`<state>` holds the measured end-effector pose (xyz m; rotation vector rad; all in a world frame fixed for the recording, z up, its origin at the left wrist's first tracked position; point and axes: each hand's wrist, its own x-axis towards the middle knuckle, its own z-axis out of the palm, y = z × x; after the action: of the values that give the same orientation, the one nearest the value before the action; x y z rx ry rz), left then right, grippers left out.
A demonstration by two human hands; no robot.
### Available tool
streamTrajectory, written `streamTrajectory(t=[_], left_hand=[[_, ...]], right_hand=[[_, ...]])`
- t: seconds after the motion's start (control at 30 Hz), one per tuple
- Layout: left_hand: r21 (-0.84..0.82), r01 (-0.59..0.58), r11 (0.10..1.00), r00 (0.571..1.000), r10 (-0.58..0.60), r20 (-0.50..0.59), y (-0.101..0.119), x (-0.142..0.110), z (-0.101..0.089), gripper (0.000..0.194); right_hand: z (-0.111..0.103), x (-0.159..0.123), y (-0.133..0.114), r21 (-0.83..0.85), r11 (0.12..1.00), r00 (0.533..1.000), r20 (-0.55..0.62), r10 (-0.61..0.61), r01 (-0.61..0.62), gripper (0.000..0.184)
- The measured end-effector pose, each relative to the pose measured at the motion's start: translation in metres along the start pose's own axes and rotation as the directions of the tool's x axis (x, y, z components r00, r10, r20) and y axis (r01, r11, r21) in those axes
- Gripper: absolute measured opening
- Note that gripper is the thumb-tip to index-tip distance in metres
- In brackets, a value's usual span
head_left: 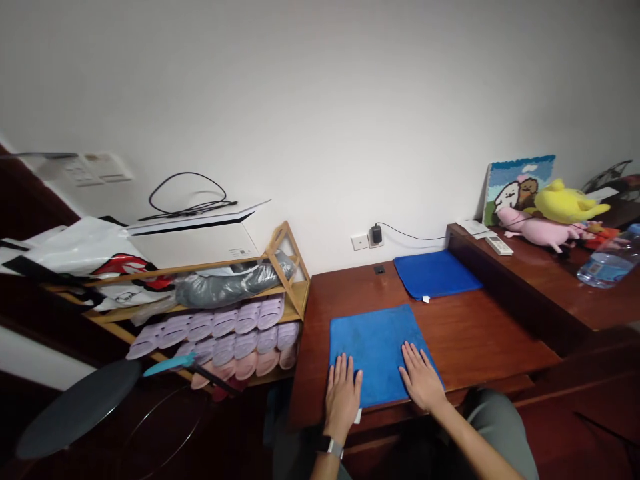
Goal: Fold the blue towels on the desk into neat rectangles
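Note:
A blue cloth lies spread flat near the front edge of the brown wooden desk. My left hand rests palm down on its near left corner, fingers stretched out; a watch is on that wrist. On the cloth's right side lies my right hand, also flat with its fingers apart. Neither hand holds anything. Below the cloth's near edge, beside my left hand, a small white tag sticks out. Farther back on the desk is a darker blue cloth, apart from both hands.
Left of the desk stands a wooden rack with lilac and pink slippers and a white box on top. The raised right side carries a remote control, plush toys and a water bottle. A black charger is plugged into the wall.

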<state>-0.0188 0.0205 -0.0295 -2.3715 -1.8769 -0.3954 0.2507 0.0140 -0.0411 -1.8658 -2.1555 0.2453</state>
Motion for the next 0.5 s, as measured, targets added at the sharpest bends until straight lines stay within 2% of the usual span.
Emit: streamTrajectory(t=[0.17, 0.27, 0.37, 0.5], left_hand=[[-0.126, -0.231, 0.965, 0.972, 0.235, 0.013, 0.061, 0.022, -0.003, 0.061], [-0.168, -0.252, 0.953, 0.964, 0.263, 0.047, 0.082, 0.033, 0.003, 0.062], [-0.139, -0.181, 0.974, 0.978, 0.193, 0.076, 0.065, 0.034, 0.013, 0.063], [-0.048, 0.010, 0.999, 0.999, -0.008, 0.047, 0.005, 0.022, 0.018, 0.068]], right_hand=[[-0.005, 0.000, -0.001, 0.007, 1.000, 1.000, 0.022, 0.000, 0.000, 0.072], [-0.008, 0.000, -0.002, 0.005, 1.000, 0.999, 0.040, -0.001, 0.001, 0.073], [-0.008, -0.001, -0.002, -0.003, 1.000, 0.999, 0.045, 0.002, -0.002, 0.073], [-0.006, -0.001, -0.001, -0.002, 1.000, 0.999, 0.035, 0.008, -0.008, 0.072]])
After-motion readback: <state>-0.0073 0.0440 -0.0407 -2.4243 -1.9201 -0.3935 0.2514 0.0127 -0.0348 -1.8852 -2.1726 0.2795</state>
